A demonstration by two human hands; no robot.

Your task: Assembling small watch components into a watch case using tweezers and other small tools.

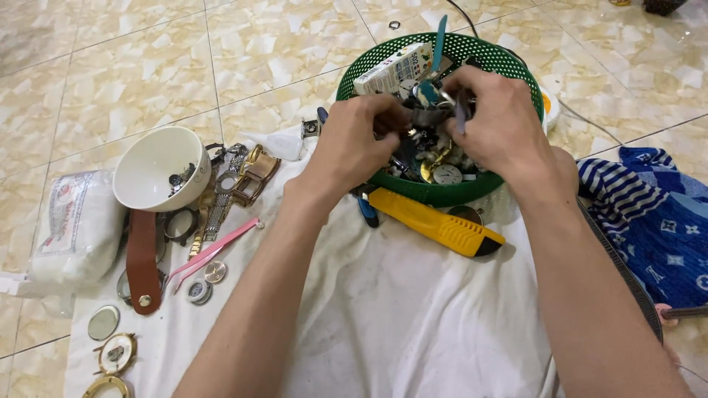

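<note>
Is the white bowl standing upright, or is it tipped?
Tipped: the white bowl leans, its opening facing the camera, with small metal parts inside.

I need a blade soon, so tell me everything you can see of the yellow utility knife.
The yellow utility knife lies flat on the white cloth, angled down to the right, its upper end against the green basket. Plastic-looking body, ribbed slider, black lower end. No blade shows. Neither hand touches it.
</note>
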